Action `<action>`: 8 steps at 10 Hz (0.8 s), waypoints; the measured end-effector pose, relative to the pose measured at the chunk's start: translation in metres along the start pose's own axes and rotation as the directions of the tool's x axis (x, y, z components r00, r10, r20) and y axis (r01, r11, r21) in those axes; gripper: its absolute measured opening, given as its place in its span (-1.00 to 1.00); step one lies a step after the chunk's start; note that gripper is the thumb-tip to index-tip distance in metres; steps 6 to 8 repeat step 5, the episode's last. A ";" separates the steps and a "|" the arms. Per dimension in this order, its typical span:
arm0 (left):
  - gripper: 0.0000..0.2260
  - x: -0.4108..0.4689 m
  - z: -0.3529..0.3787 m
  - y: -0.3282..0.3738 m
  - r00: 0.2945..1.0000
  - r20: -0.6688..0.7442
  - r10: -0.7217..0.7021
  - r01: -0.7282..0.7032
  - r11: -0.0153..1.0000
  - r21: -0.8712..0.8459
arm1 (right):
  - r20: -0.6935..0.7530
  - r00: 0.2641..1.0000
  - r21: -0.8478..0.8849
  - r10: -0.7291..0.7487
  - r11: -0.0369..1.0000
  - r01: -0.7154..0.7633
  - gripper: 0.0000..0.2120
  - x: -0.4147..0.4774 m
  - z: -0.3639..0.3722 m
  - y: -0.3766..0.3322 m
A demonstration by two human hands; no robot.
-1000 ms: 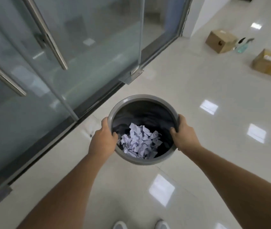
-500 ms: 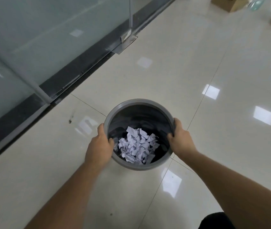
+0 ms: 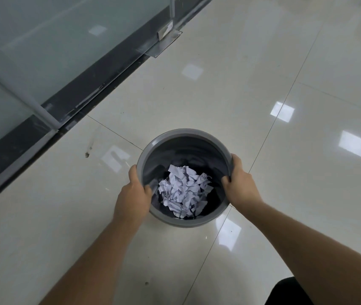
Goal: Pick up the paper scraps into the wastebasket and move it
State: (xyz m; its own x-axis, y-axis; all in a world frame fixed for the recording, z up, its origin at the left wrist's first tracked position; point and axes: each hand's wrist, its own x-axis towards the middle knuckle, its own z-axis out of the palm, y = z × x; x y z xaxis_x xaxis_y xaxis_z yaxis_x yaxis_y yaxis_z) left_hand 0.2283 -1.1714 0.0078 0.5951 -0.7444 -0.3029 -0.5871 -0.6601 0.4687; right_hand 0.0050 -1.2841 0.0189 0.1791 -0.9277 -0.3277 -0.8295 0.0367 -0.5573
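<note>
A round grey wastebasket [image 3: 184, 134] sits low over the glossy tiled floor in the middle of the head view. Its dark inside holds a heap of crumpled white paper scraps [image 3: 184, 190]. My left hand [image 3: 132, 197] grips the rim on the left side, thumb inside the basket. On the right side my right hand [image 3: 240, 183] grips the rim, fingers curled over the edge. Whether the basket's base touches the floor is hidden.
A frosted glass door [image 3: 43, 40] with a dark bottom track [image 3: 100, 84] runs diagonally along the left. A metal floor hinge plate [image 3: 164, 44] lies at its far end. Cream floor tiles [image 3: 285, 73] stretch to the right. A dark trouser leg [image 3: 289, 291] shows at bottom right.
The view has tilted down and the wastebasket has come lower toward the floor, away from the glass door. The boxes at the far right have left the view. Both hands keep their grip.
</note>
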 end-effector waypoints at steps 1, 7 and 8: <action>-0.41 -0.004 -0.011 0.002 0.998 0.060 0.009 -0.011 0.999 0.036 | 0.023 0.999 -0.127 0.025 0.992 -0.022 -0.43 -0.003 -0.007 -0.009; -0.47 -0.105 -0.283 0.144 0.967 0.243 -0.077 0.049 0.992 0.118 | 0.191 0.982 -0.142 -0.011 0.989 0.038 -0.55 -0.110 -0.244 -0.183; -0.47 -0.105 -0.283 0.144 0.967 0.243 -0.077 0.049 0.992 0.118 | 0.191 0.982 -0.142 -0.011 0.989 0.038 -0.55 -0.110 -0.244 -0.183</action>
